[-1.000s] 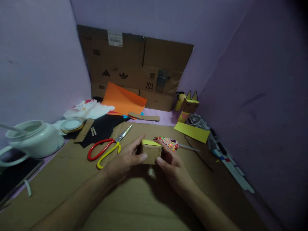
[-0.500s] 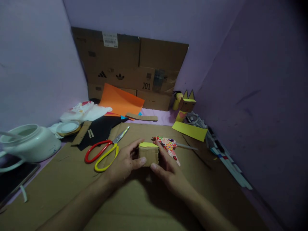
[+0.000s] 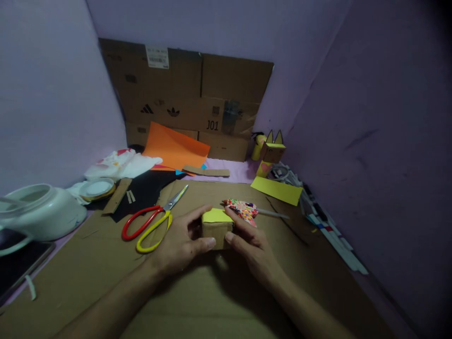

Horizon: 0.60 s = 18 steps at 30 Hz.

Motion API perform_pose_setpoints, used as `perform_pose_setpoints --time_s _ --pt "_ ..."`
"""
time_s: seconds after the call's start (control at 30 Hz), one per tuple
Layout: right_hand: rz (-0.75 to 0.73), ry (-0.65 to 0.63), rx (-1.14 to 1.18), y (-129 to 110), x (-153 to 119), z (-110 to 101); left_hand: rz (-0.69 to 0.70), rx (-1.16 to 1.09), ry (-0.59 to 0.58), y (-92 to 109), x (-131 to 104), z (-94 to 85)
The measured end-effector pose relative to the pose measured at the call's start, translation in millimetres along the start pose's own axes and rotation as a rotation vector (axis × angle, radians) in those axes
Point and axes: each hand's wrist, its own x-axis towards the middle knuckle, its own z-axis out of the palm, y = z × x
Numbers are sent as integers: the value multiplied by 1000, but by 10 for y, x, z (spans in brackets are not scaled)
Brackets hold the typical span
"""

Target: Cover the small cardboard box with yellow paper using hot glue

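Observation:
A small cardboard box (image 3: 216,231) with a yellow paper top is held between both hands above the cardboard sheet. My left hand (image 3: 185,240) grips its left side, thumb on the front face and fingers behind. My right hand (image 3: 251,245) closes on the right side, its thumb near the front corner and index finger by the top edge. Just beyond the right hand lies a flower-patterned glue gun (image 3: 243,209) with a clear glue stick in its back, partly hidden. Scissors (image 3: 151,226) with one red and one yellow handle lie left of my left hand.
Orange paper (image 3: 176,146) leans at the back against a large cardboard panel (image 3: 173,80). A yellow paper strip (image 3: 277,190) and a cardboard figure with pointed ears (image 3: 273,153) are at the right. A white pot (image 3: 45,212) stands left; glue sticks (image 3: 341,245) line the right edge.
The box has tipped toward me, so more of its yellow top shows. My right hand's fingers have shifted up along its side. The whole view has moved slightly.

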Motion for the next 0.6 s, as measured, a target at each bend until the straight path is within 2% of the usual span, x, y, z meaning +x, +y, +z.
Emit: perform_pose_setpoints --time_s 0.23,0.47,0.6 --pt "-31 -55 14 21 40 -83 24 -12 -1 -57 30 -67" --pt "-47 19 -99 3 44 -71 -1 -2 -46 -15 25 -44" --pt "-54 23 -34 36 41 -75 -1 1 -57 -5 28 -35"
